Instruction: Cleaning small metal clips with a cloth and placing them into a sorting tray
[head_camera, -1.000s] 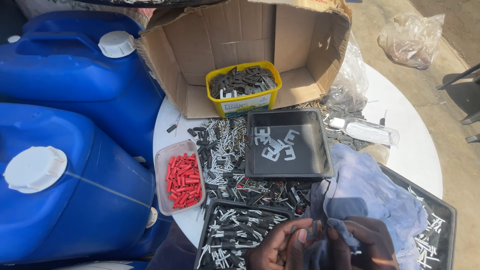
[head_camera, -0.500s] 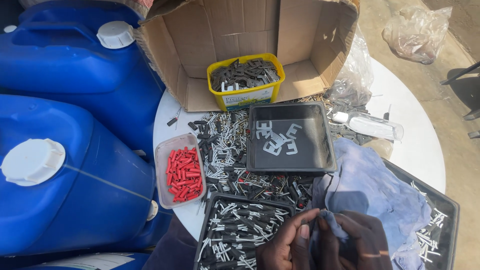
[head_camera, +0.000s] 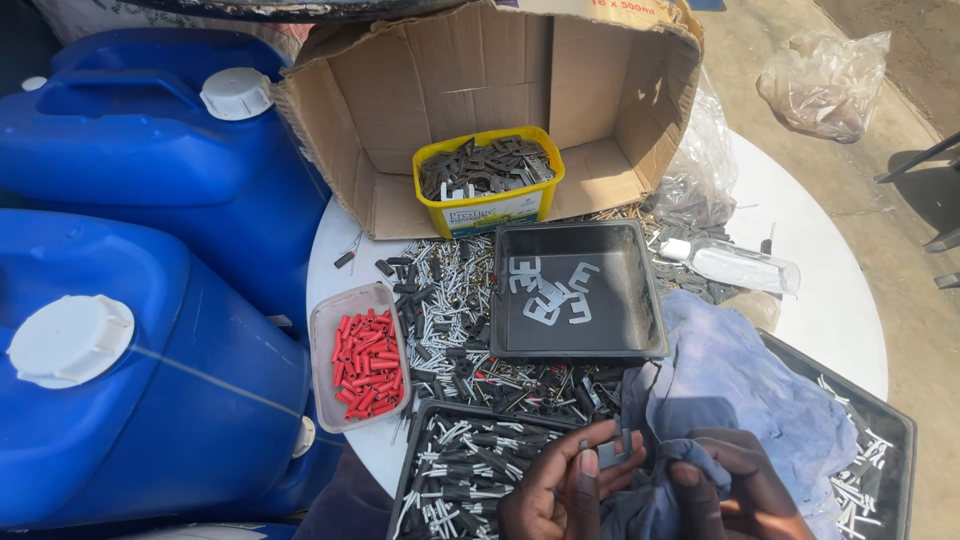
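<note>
Small grey U-shaped metal clip (head_camera: 613, 452): upright, prongs up, pinched in the left hand (head_camera: 565, 490) at 6 o'clock of the frame.
Crumpled pale blue cloth (head_camera: 740, 385): draped from 4 o'clock, its lower fold gripped by the right hand (head_camera: 735, 490).

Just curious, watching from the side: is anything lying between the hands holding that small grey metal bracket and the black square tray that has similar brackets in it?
Only loose clutter: black and white small parts cover the round white table between the hands' small grey metal bracket and the black square tray. Nothing taller stands there.

Two blue jerrycans (head_camera: 130, 170); three black trays (head_camera: 575, 290)
</note>
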